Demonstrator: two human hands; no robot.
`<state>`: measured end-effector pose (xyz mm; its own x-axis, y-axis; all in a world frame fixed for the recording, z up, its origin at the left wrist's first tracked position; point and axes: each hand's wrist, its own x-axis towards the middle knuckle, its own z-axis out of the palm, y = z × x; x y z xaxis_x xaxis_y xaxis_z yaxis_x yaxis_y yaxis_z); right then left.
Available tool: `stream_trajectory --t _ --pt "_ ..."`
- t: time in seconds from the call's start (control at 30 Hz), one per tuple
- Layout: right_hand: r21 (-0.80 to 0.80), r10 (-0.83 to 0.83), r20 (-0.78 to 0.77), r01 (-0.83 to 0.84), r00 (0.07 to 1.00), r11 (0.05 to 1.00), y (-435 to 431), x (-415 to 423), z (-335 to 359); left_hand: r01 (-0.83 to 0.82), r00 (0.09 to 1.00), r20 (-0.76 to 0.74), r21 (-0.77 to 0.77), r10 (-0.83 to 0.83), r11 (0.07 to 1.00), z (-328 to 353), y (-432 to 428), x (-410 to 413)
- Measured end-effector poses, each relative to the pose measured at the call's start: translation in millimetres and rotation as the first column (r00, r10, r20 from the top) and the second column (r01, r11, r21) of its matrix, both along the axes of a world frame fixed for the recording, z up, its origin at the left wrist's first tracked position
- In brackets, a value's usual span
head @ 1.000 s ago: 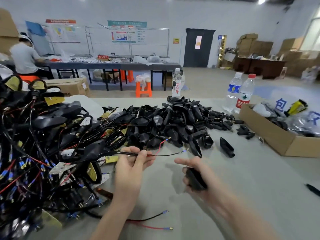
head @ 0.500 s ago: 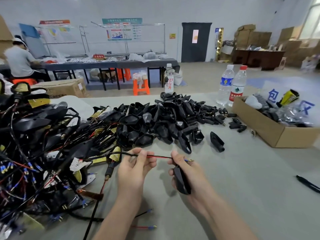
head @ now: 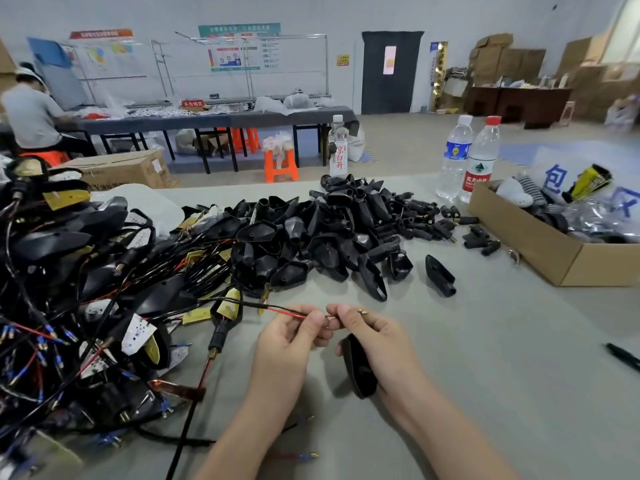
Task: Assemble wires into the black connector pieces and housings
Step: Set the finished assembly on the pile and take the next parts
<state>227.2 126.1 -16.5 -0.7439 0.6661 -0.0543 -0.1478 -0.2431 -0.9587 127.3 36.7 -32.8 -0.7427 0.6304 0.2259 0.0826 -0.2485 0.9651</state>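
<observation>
- The left hand (head: pixel 291 344) pinches the red wire (head: pixel 287 312) between thumb and forefinger; its other fingers are curled loosely under it
- The right hand (head: pixel 377 344) pinches the same wire a little further along with thumb and forefinger, and its remaining fingers are curled round a black housing (head: pixel 358 372), which lies against the palm
- The two hands are very near to each other, above the grey table (head: pixel 485 375), close to its front edge
- The wire runs almost level from the left hand to the right hand, and its small metal terminal (head: pixel 362 312) sticks out just past the right fingertips
- To the left, the wire goes into a black cable that leads to the big tangle of wired parts (head: pixel 86 289), which covers the left side of the table
- Behind the hands is a pile of loose black housings (head: pixel 329 233); one single housing (head: pixel 440 275) lies apart, just to the right of the pile
- Some small black connector pieces (head: pixel 478 239) lie between the pile and the open cardboard box (head: pixel 540 244) at the right
- Two water bottles (head: pixel 453 157) stand side by side behind the box
- A black pen (head: pixel 623 355) lies on the table at the far right edge
</observation>
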Motion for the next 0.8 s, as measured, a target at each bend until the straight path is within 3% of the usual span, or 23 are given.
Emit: stream_trajectory --t 0.17,0.37,0.6,0.7,0.8 --pt "0.005 -0.038 0.01 0.038 0.999 0.999 -0.1 3.4 -0.9 -0.073 0.997 0.012 0.012 0.073 0.997 -1.2 -2.4 0.0" --pt "0.109 -0.083 0.056 0.076 0.995 0.991 2.1 6.2 -1.9 -0.024 0.995 0.092 0.002 0.023 1.0 -0.4 -3.5 0.8" --pt "0.316 -0.395 0.156 0.334 0.905 0.888 22.3 8.8 -12.7 -0.082 0.993 0.085 0.032 0.079 0.996 4.1 -3.7 5.2" --pt "0.249 -0.381 0.201 0.329 0.903 0.911 28.0 8.0 -18.0 -0.086 0.995 0.06 0.035 0.083 0.996 5.4 -4.2 8.9" --pt "0.081 -0.3 0.216 0.289 0.929 0.954 28.2 2.3 -19.9 -0.078 0.997 0.025 0.017 0.078 0.997 4.6 -3.9 14.8"
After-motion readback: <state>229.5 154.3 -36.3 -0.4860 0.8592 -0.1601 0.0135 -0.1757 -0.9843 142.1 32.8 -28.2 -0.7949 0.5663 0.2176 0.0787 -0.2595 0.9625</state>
